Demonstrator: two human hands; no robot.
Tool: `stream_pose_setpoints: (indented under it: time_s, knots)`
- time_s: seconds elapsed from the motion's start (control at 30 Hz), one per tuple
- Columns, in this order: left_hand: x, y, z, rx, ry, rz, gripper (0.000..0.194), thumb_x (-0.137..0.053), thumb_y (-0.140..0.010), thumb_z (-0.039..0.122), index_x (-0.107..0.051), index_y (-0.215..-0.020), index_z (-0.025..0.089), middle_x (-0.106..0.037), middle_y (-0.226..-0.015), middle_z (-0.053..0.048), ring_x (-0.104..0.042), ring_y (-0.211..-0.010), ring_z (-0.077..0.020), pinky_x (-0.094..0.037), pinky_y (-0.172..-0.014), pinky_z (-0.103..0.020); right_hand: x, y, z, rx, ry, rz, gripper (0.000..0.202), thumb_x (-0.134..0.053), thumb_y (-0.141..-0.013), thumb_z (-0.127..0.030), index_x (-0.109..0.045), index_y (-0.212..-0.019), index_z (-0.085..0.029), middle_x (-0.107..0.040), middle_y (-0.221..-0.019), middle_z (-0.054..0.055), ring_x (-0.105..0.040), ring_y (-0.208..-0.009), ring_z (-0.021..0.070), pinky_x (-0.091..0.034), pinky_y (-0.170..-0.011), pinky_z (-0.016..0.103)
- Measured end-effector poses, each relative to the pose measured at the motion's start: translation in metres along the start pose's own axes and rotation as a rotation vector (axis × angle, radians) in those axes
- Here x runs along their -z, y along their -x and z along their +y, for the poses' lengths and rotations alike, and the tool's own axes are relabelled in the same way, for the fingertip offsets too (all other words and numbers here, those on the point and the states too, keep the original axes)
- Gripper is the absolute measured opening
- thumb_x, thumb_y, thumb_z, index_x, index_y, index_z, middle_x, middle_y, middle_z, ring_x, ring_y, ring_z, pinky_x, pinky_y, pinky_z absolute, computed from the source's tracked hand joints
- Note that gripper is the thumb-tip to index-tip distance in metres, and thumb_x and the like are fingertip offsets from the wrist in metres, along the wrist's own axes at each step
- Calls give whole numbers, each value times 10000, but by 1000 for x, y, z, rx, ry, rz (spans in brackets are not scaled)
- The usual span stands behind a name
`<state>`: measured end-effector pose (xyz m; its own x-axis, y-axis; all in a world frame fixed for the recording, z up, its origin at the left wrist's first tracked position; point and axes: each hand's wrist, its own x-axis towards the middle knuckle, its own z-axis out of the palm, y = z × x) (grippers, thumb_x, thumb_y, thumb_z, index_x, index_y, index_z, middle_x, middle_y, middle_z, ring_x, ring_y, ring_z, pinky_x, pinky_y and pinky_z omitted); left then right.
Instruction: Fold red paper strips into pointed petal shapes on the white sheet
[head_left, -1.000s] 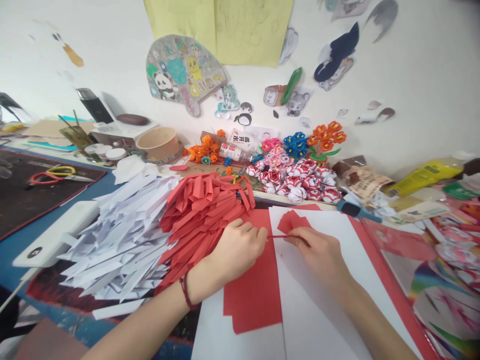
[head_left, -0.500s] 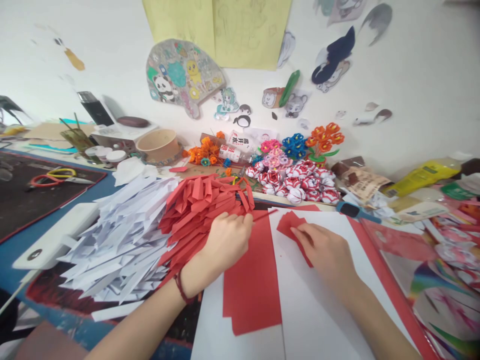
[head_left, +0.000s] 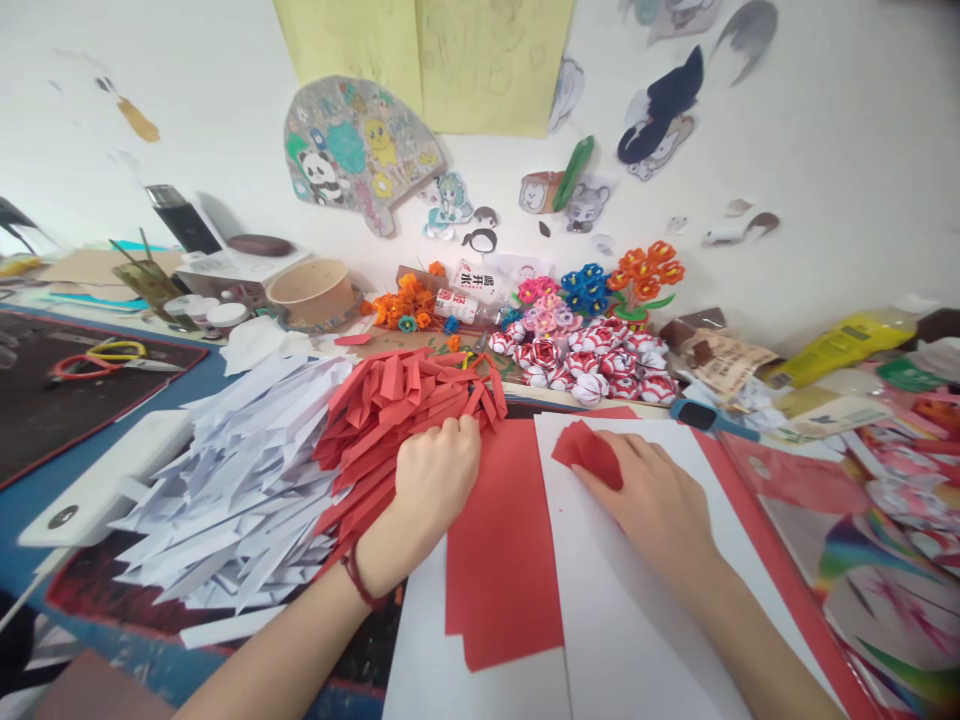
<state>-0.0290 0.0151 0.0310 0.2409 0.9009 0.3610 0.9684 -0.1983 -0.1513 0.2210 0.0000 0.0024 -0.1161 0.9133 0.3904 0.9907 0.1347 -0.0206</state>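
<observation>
Head view: small red papers (head_left: pixel 574 450) slant away leftward from your nearer right hand (head_left: pixel 660 495), its fingers pinching them; left hand (head_left: pixel 435 470) is curled, contents I cannot tell.

Home-like craft desk, wall of cartoon cutouts (head_left: pixel 450 200), handmade flowers (head_left: pixel 589 290), scissors (head_left: pixel 112 360), heaped folded paper strips (head_left: pixel 247 480)

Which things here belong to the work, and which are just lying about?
Seemingly in the work:
small red paper stack, in the right hand
folded red paper strips, by the left hand
flat red paper sheets

Probably just lying about:
red-and-yellow-handled scissors
black cylindrical flask
round tan tub
</observation>
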Motion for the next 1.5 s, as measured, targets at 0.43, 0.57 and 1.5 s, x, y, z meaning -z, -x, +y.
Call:
stream_pose_setpoints:
  time_s: [0.43,0.57,1.5]
  knots:
    - [12,21,27,-532,111,224,161,-411,-914,106,-548,-973,167,-579,-811,-29,-499,-617,-137,-293,-487,-296,14,-4,-13,69,-414,99,338,-493,-922,-312,-538,-1249,-238,-624,-1207,83,-577,-1112,248,-457,-957,408]
    - [17,23,33,-620,82,195,351,-360,-948,133,-444,-1289,145,-560,-1135,-88,-532,-766,-141,-375,-534,-278,17,-1,-22,175,-609,-11,360,-534,-902,-283,-524,-1262,-274,-617,-1226,53,-578,-1130,223,-482,-952,380]
    - [-8,16,42,-371,256,-74,118,-441,-942,186,-507,-848,162,-577,-722,-23,-601,-607,-181,-402,-495,-248,-5,-2,-18,74,-727,-165,314,-464,-887,-187,-593,-1165,-260,-660,-1081,42,-637,-910,180,-525,-822,341]
